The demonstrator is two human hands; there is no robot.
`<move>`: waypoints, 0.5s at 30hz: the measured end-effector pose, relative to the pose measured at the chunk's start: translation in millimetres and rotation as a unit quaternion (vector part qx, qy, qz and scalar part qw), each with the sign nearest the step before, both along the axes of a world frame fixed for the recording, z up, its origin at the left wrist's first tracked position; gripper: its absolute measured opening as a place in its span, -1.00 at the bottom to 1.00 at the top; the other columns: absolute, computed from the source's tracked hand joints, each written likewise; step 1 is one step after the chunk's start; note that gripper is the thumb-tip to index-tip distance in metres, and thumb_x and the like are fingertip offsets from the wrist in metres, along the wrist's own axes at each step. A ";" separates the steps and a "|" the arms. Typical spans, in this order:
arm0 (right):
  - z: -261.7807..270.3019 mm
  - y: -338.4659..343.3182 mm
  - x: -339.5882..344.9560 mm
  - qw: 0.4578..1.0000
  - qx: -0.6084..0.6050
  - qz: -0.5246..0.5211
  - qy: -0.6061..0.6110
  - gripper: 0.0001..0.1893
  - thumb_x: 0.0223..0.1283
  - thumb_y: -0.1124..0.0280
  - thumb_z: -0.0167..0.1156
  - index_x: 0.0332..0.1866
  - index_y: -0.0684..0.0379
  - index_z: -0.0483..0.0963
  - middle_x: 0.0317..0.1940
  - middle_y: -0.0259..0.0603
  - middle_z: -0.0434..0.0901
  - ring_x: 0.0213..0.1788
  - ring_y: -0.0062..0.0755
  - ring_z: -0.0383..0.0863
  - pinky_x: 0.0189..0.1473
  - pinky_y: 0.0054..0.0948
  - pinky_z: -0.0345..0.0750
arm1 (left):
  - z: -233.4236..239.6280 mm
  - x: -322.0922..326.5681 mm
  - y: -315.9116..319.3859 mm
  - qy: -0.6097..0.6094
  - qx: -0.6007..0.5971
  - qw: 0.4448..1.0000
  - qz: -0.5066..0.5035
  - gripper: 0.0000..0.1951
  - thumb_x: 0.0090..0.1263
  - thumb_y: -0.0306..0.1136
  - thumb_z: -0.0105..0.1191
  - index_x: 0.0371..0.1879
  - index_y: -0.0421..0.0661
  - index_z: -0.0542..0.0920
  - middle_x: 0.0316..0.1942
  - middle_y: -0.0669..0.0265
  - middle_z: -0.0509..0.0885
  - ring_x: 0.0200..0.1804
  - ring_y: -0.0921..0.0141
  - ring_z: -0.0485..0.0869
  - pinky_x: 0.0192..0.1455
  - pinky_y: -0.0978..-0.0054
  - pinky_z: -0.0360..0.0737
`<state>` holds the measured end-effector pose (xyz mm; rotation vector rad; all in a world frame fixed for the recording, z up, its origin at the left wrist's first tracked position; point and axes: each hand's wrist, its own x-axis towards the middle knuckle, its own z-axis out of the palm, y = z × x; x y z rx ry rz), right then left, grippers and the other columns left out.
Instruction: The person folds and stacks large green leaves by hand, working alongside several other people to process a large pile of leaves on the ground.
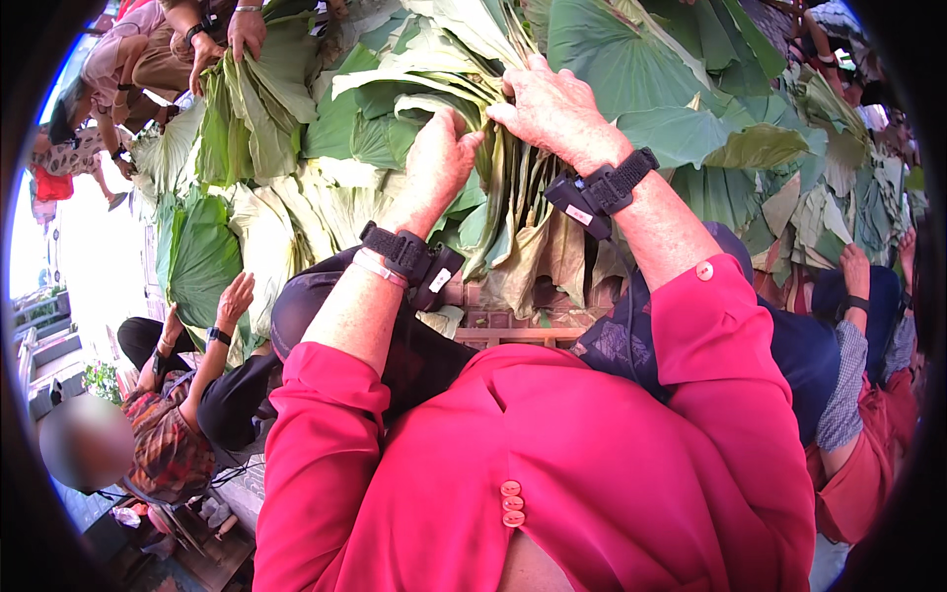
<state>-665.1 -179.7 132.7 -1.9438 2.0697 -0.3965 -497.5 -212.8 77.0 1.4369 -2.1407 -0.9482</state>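
A bundle of large dried lotus leaves [436, 63] with its gathered stems lies before me at the top centre. My right hand [544, 107] grips the bundle where blades meet stems, thumb and fingertips pressed on the folds. Just to its left, my left hand [444, 152] is at the bundle's near left side, its fingers curled at a pale leaf edge; whether it grips the leaf is unclear. Brown-green stalks [521, 174] hang below and between my hands. A broad green lotus leaf [621, 55] spreads right of my right hand.
More leaves [333, 203] lie piled left and right. At the upper left another person's hands [222, 44] hold a leaf bunch. A person at the lower left has hands by a green leaf [200, 255]. Others sit at the right. A brick surface [492, 300] shows below the stalks.
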 end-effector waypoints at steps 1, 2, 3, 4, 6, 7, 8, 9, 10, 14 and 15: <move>0.0 -0.3 -0.1 1.000 0.000 0.000 -0.001 -0.59 0.01 0.05 0.21 -0.15 0.16 0.52 -0.12 -0.03 0.49 -0.13 0.07 0.51 -0.02 -0.16 0.45 | -3.3 1.5 -1.8 0.014 0.013 1.000 -0.001 -0.78 0.20 -0.41 0.19 -0.32 -0.28 0.49 -0.46 0.18 0.61 -0.37 0.36 0.59 -0.26 0.43 0.53; 0.3 -0.4 0.0 1.000 0.000 0.000 -0.001 -0.60 0.01 0.07 0.21 -0.15 0.16 0.52 -0.12 -0.03 0.49 -0.13 0.07 0.51 -0.02 -0.15 0.45 | -6.0 3.1 -3.1 0.027 0.025 0.999 -0.002 -0.79 0.18 -0.44 0.20 -0.32 -0.28 0.49 -0.47 0.21 0.61 -0.38 0.39 0.58 -0.28 0.45 0.53; 0.9 -0.4 -0.4 1.000 0.001 0.005 -0.006 -0.62 0.01 0.09 0.21 -0.15 0.16 0.52 -0.13 -0.03 0.49 -0.13 0.06 0.51 -0.02 -0.15 0.45 | -7.9 3.8 -4.6 0.041 0.050 0.998 0.007 -0.80 0.17 -0.46 0.20 -0.33 -0.27 0.49 -0.47 0.24 0.60 -0.39 0.41 0.58 -0.29 0.48 0.52; 2.0 0.4 -0.4 1.000 0.001 0.011 -0.011 -0.63 0.02 0.11 0.20 -0.16 0.16 0.52 -0.14 -0.03 0.50 -0.12 0.05 0.51 -0.02 -0.14 0.45 | -9.6 4.6 -5.9 0.055 0.074 0.996 0.016 -0.81 0.16 -0.49 0.20 -0.34 -0.27 0.49 -0.47 0.27 0.60 -0.40 0.43 0.57 -0.30 0.50 0.52; 4.0 1.6 -0.2 1.000 -0.008 0.017 -0.023 -0.66 0.03 0.15 0.19 -0.16 0.16 0.52 -0.15 -0.03 0.50 -0.13 0.04 0.52 -0.03 -0.13 0.46 | -9.3 3.9 -7.8 0.127 0.138 0.981 0.041 -0.83 0.12 -0.54 0.19 -0.35 -0.23 0.49 -0.48 0.34 0.58 -0.44 0.47 0.57 -0.34 0.56 0.52; 4.1 2.4 0.2 0.999 -0.017 0.017 -0.029 -0.68 0.03 0.17 0.18 -0.17 0.15 0.52 -0.15 -0.03 0.50 -0.14 0.03 0.52 -0.04 -0.13 0.46 | -7.1 4.1 -7.7 0.153 0.179 0.970 0.063 -0.83 0.12 -0.55 0.19 -0.35 -0.23 0.49 -0.49 0.35 0.58 -0.44 0.47 0.57 -0.35 0.57 0.51; 3.8 2.8 0.6 0.999 -0.027 0.017 -0.036 -0.69 0.03 0.19 0.17 -0.18 0.15 0.51 -0.16 -0.03 0.49 -0.14 0.03 0.53 -0.04 -0.12 0.46 | -5.1 5.0 -5.2 0.179 0.220 0.955 0.085 -0.82 0.11 -0.55 0.19 -0.35 -0.22 0.49 -0.49 0.35 0.58 -0.45 0.48 0.58 -0.36 0.58 0.51; 3.4 2.2 0.2 0.999 -0.027 0.019 -0.041 -0.70 0.05 0.19 0.15 -0.17 0.14 0.50 -0.11 -0.02 0.47 -0.13 0.04 0.53 -0.05 -0.11 0.47 | 1.5 3.9 -3.1 0.205 0.258 0.938 0.107 -0.82 0.11 -0.56 0.19 -0.35 -0.21 0.49 -0.49 0.36 0.57 -0.45 0.48 0.58 -0.37 0.58 0.51; 2.1 1.5 -0.1 0.998 -0.027 0.022 -0.046 -0.70 0.06 0.19 0.14 -0.16 0.13 0.49 -0.07 -0.01 0.45 -0.11 0.06 0.53 -0.05 -0.11 0.47 | 0.0 3.6 -3.0 0.221 0.284 0.923 0.138 -0.84 0.13 -0.57 0.17 -0.34 -0.19 0.49 -0.48 0.37 0.57 -0.44 0.49 0.60 -0.40 0.59 0.51; 4.1 0.9 -0.9 0.994 -0.038 0.008 -0.098 -0.54 0.04 0.22 0.15 0.09 0.08 0.36 0.17 0.01 0.30 -0.01 0.09 0.51 0.03 -0.12 0.47 | -3.8 7.3 -3.5 0.337 0.387 0.840 0.179 -0.82 0.30 -0.37 0.08 -0.24 -0.20 0.52 -0.38 0.30 0.61 -0.40 0.45 0.61 -0.31 0.55 0.54; 2.7 2.3 -2.0 0.992 -0.050 -0.006 -0.113 -0.49 0.03 0.21 0.16 0.15 0.07 0.32 0.20 0.02 0.27 0.01 0.11 0.50 0.05 -0.13 0.47 | 0.1 3.4 -2.4 0.355 0.419 0.812 0.198 -0.77 0.33 -0.30 0.06 -0.18 -0.20 0.52 -0.35 0.28 0.62 -0.37 0.43 0.61 -0.28 0.52 0.54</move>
